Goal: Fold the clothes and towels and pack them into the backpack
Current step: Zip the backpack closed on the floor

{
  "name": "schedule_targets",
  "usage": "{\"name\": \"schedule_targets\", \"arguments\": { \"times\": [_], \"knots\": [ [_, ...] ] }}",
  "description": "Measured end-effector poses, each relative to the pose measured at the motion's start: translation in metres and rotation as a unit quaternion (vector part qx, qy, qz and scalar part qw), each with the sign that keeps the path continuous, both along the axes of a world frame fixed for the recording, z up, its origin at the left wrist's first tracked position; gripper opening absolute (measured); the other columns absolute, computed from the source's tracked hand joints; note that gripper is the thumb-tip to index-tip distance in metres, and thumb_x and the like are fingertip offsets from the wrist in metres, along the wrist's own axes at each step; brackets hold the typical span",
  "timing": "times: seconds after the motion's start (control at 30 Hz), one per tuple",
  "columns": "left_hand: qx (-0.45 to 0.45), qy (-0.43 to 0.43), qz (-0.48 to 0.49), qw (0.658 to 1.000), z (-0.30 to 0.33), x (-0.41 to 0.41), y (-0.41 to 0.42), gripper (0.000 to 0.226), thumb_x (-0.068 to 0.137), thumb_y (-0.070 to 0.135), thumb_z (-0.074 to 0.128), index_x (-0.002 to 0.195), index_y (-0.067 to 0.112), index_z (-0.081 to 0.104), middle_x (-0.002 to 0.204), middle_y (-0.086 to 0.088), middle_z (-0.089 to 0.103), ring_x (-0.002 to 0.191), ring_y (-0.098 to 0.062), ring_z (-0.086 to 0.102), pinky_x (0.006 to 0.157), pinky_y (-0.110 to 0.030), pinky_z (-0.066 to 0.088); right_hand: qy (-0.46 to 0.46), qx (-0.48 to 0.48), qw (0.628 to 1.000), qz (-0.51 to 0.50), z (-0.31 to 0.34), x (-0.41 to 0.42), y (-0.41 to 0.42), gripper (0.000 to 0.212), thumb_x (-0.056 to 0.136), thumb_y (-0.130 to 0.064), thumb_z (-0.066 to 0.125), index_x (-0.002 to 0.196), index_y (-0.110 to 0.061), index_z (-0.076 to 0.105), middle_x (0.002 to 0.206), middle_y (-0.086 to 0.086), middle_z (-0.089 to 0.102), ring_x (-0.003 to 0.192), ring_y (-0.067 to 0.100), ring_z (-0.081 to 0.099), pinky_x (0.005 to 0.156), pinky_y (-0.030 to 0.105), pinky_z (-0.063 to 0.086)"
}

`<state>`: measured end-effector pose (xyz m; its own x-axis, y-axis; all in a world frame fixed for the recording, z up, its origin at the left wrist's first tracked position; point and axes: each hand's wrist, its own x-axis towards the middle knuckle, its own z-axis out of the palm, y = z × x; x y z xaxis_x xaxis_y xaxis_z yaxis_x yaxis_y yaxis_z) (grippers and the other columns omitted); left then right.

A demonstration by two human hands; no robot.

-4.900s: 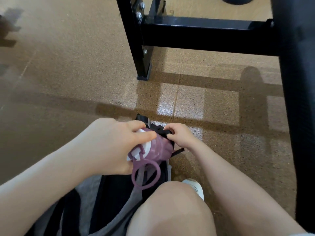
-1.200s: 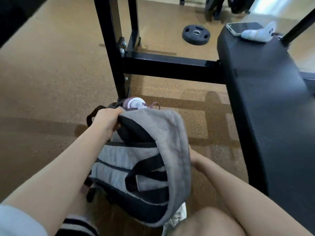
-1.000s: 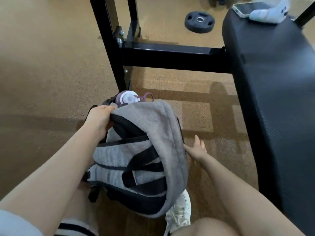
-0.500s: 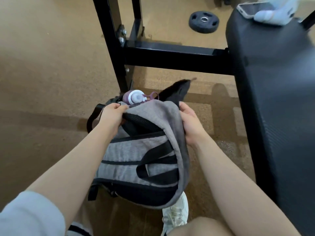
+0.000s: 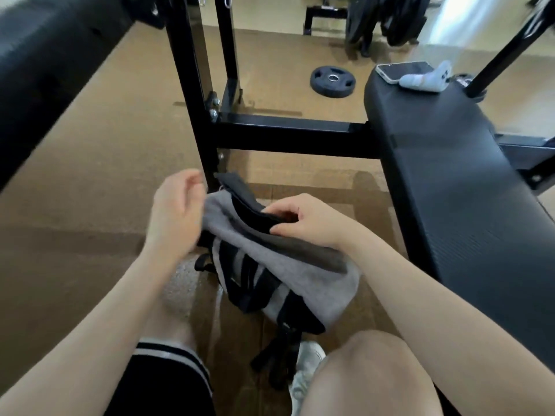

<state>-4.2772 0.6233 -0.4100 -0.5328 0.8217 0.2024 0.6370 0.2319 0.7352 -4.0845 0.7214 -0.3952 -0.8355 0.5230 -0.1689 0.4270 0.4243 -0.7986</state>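
With the right hand point(image 5: 303, 223) pinching the black opening edge of the grey backpack point(image 5: 288, 265) on the floor and the left hand point(image 5: 177, 211) hovering loosely curled and empty, the unsupported bag is risking sagging shut.

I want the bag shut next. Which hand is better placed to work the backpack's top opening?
Probably the right hand: its fingers already pinch the dark flap at the top of the grey backpack. The left hand hovers beside it, loosely curled, holding nothing.

Tan speckled floor point(image 5: 90, 181), black padded bench point(image 5: 450, 187), weight plate point(image 5: 332, 82)
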Motion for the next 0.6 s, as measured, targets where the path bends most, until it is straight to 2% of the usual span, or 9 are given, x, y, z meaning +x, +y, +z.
{"name": "schedule_targets", "arguments": {
  "times": [0.03, 0.1, 0.17, 0.23, 0.3, 0.37, 0.47, 0.53, 0.6],
  "knots": [
    [0.030, 0.066, -0.107, 0.992, 0.015, 0.019, -0.001, 0.040, 0.095, 0.029, 0.038, 0.126, 0.007, 0.051, 0.127, -0.007, 0.053, 0.116, -0.009, 0.041, 0.098, -0.017, 0.024, 0.019, -0.030, 0.999, -0.015, -0.001, 0.002, -0.002, 0.022, 0.088, -0.009, 0.060, 0.107, -0.016, 0.068, 0.095, -0.010, 0.068, 0.086, 0.001, 0.062, 0.085, 0.019, 0.048],
    [-0.025, 0.181, -0.302, 0.936, 0.023, 0.043, 0.000, 0.061, 0.088, 0.053, 0.032, 0.133, 0.015, 0.047, 0.136, -0.003, 0.048, 0.127, -0.011, 0.035, 0.109, -0.022, 0.015, 0.048, -0.088, 0.994, -0.031, -0.004, 0.012, -0.006, 0.017, 0.087, -0.005, 0.061, 0.101, -0.011, 0.068, 0.092, -0.007, 0.068, 0.087, 0.002, 0.063, 0.086, 0.019, 0.049],
    [-0.139, 0.257, -0.389, 0.874, 0.021, 0.055, 0.007, 0.087, 0.073, 0.074, 0.026, 0.145, 0.024, 0.026, 0.143, 0.005, 0.040, 0.134, -0.010, 0.029, 0.113, -0.025, 0.000, 0.086, -0.156, 0.983, -0.053, -0.008, 0.029, -0.008, 0.015, 0.088, -0.002, 0.058, 0.096, -0.011, 0.067, 0.094, -0.002, 0.069, 0.092, 0.007, 0.065, 0.088, 0.022, 0.050],
    [-0.214, 0.310, -0.421, 0.825, 0.020, 0.062, 0.014, 0.100, 0.066, 0.082, 0.035, 0.147, 0.029, 0.013, 0.142, 0.009, 0.042, 0.131, -0.009, 0.035, 0.115, -0.027, 0.006, 0.121, -0.188, 0.966, -0.127, -0.019, 0.051, -0.003, 0.017, 0.091, -0.003, 0.053, 0.088, -0.014, 0.066, 0.092, 0.002, 0.069, 0.091, 0.012, 0.065, 0.089, 0.027, 0.051],
    [-0.262, 0.321, -0.425, 0.805, 0.018, 0.073, 0.020, 0.090, 0.070, 0.077, 0.047, 0.145, 0.033, 0.021, 0.135, 0.012, 0.048, 0.122, -0.011, 0.046, 0.107, -0.030, 0.033, 0.087, -0.170, 0.953, -0.236, -0.037, 0.074, 0.004, 0.017, 0.092, -0.008, 0.052, 0.084, -0.017, 0.064, 0.089, 0.000, 0.068, 0.086, 0.013, 0.064, 0.086, 0.029, 0.051],
    [-0.278, 0.334, -0.426, 0.793, 0.015, 0.080, 0.025, 0.064, 0.079, 0.068, 0.047, 0.133, 0.035, 0.037, 0.122, 0.011, 0.054, 0.108, -0.011, 0.052, 0.089, -0.032, 0.046, -0.002, -0.168, 0.946, -0.276, -0.062, 0.091, 0.006, 0.016, 0.092, -0.009, 0.052, 0.087, -0.020, 0.061, 0.090, -0.002, 0.066, 0.079, 0.010, 0.060, 0.077, 0.026, 0.048],
    [-0.291, 0.362, -0.450, 0.762, 0.011, 0.082, 0.030, 0.036, 0.088, 0.056, 0.045, 0.115, 0.033, 0.045, 0.111, 0.012, 0.054, 0.098, -0.009, 0.051, 0.081, -0.031, 0.047, -0.166, -0.165, 0.950, -0.208, -0.100, 0.098, -0.002, 0.020, 0.091, -0.006, 0.051, 0.102, -0.019, 0.062, 0.104, 0.001, 0.063, 0.088, 0.012, 0.058, 0.077, 0.026, 0.047],
    [-0.315, 0.350, -0.447, 0.761, 0.008, 0.075, 0.029, 0.033, 0.090, 0.049, 0.047, 0.118, 0.033, 0.043, 0.115, 0.013, 0.052, 0.103, -0.008, 0.050, 0.084, -0.028, 0.046, -0.260, -0.100, 0.950, -0.140, -0.115, 0.094, -0.007, 0.029, 0.090, -0.003, 0.048, 0.116, -0.008, 0.060, 0.119, 0.007, 0.059, 0.105, 0.024, 0.057, 0.088, 0.035, 0.049],
    [-0.314, 0.337, -0.438, 0.772, 0.007, 0.066, 0.025, 0.036, 0.091, 0.044, 0.048, 0.125, 0.034, 0.040, 0.123, 0.015, 0.049, 0.109, -0.006, 0.049, 0.087, -0.025, 0.044, -0.298, -0.075, 0.945, -0.113, -0.126, 0.088, -0.008, 0.034, 0.088, 0.000, 0.044, 0.119, -0.001, 0.057, 0.123, 0.016, 0.058, 0.110, 0.032, 0.056, 0.095, 0.044, 0.047]
  ]
}}
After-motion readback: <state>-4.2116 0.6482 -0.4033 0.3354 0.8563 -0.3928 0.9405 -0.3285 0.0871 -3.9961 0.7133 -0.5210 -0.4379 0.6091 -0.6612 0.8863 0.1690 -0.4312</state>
